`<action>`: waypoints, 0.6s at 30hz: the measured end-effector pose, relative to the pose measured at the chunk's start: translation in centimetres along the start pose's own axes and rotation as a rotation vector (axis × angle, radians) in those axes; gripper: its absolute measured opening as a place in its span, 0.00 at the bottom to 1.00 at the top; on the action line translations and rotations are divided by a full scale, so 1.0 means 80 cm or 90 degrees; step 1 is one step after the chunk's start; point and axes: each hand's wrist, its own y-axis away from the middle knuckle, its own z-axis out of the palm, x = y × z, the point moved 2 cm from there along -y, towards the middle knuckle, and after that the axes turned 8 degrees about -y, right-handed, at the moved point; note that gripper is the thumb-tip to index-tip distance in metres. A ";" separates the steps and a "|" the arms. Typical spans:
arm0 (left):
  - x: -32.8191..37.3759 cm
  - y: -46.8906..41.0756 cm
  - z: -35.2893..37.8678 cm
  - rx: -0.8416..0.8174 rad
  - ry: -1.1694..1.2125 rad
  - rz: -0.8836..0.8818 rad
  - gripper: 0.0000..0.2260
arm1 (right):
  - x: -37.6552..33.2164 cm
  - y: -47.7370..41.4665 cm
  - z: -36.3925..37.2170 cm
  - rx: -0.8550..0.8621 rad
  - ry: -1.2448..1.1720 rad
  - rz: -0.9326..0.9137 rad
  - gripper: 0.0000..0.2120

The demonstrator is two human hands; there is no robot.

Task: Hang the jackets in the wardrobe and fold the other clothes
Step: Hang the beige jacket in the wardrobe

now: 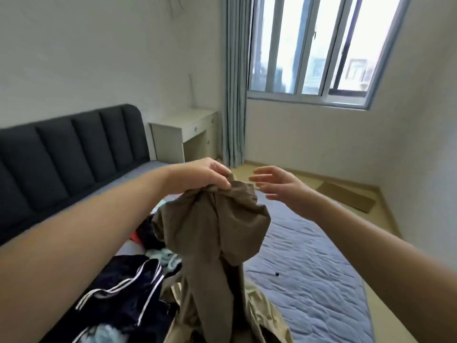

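Bright window [309, 45] glare — soft blur, bent edges.

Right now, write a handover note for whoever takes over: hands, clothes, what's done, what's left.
Left hand pinches the top of the brown garment, held above the bed.
Right hand open beside it, not touching.
Dark striped garment and other clothes lie piled on the bed.
Done: no folded or hung item shows.
Left: sort this garment, then the pile; wardrobe out of view.

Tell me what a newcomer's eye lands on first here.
The brown garment hangs bunched at centre, pinched at its top by the left hand, with the right hand open beside it. Lower left, a navy white-striped garment lies among other clothes on the quilted bed.
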 end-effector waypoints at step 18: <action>0.212 0.180 -0.163 0.304 -0.387 0.231 0.09 | -0.224 0.057 0.109 -0.223 0.204 -0.064 0.17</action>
